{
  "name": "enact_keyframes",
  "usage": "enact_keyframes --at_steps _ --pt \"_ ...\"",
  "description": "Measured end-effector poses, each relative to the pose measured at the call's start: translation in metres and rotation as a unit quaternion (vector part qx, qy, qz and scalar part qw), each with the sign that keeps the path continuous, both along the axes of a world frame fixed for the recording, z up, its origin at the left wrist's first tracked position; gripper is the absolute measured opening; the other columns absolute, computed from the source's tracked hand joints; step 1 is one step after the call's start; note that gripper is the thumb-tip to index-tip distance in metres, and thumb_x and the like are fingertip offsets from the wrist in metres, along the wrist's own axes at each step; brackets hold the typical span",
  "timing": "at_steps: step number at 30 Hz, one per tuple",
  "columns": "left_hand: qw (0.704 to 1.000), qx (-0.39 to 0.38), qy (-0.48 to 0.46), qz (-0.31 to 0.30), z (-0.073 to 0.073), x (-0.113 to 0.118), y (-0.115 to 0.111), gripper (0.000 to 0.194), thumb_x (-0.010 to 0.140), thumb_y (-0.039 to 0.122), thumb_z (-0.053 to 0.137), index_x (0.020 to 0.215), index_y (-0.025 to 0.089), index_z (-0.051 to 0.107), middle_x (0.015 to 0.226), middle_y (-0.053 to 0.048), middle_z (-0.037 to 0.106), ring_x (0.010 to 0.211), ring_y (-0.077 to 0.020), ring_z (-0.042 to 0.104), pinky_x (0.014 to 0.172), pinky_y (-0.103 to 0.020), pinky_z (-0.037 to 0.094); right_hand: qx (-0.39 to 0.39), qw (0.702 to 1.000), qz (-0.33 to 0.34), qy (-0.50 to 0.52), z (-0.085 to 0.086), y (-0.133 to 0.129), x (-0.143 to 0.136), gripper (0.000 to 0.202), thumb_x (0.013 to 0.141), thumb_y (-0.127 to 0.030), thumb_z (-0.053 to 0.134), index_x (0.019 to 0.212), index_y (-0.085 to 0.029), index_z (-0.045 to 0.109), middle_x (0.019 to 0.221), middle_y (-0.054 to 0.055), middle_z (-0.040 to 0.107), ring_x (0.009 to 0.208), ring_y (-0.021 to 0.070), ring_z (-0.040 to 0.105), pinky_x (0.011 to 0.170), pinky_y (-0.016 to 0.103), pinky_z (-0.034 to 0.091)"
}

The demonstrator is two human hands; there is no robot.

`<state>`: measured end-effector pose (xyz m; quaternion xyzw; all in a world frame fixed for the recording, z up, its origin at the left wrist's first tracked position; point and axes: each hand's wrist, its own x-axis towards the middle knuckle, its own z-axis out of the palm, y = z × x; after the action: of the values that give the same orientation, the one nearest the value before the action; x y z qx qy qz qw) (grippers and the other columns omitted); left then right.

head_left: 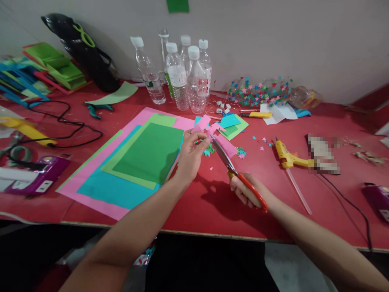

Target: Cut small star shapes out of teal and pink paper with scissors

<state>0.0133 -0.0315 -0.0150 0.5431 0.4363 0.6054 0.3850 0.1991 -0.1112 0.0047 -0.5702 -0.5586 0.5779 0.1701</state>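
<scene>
Between thumb and fingertips my left hand [193, 152] pinches a small piece of pink paper [199, 128], largely covered by the fingers. My right hand [246, 190] is wrapped round the handles of the scissors [225, 157], whose red handle points toward me. The blade tips touch or nearly touch the fingertips of my left hand. Behind the blades lie pink scraps [225, 144] and small green and blue cut pieces [208, 150]. Large sheets of green [148, 152], blue [121, 188] and pink [100, 209] paper are stacked left of my left hand.
Plastic bottles [178, 77] stand along the wall, beside a bottle covered with coloured stars [259, 92]. To the right lies a yellow glue gun [285, 154] with a cord nearby. Purple power strips [50, 174] sit at both sides, and a yellow cutter [257, 114] lies farther back.
</scene>
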Motion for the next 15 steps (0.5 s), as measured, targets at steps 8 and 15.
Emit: enact_keyframes --at_steps 8,15 --pt "0.999 0.005 -0.028 -0.017 -0.0020 0.0007 -0.0003 0.005 0.080 0.023 0.062 0.076 0.022 0.064 0.087 0.000 0.050 0.085 -0.0126 0.050 0.078 -0.025 0.042 0.011 1.000 -0.004 -0.006 -0.0025 0.0002 0.0007 0.047 0.080 -0.066 0.043 0.066 -0.020 0.045 0.035 -0.008 0.043 0.025 0.0053 0.035 0.029 0.016 0.029" --pt "0.999 -0.006 -0.031 -0.007 -0.0028 0.0001 0.0005 0.006 0.080 0.023 0.063 0.074 0.022 0.065 0.085 0.000 0.050 0.084 -0.0125 0.049 0.079 -0.026 0.041 -0.007 1.000 -0.003 -0.015 -0.0051 0.0031 0.0019 0.043 0.081 -0.061 0.044 0.069 -0.020 0.047 0.036 -0.008 0.043 0.025 0.0059 0.037 0.029 0.016 0.029"
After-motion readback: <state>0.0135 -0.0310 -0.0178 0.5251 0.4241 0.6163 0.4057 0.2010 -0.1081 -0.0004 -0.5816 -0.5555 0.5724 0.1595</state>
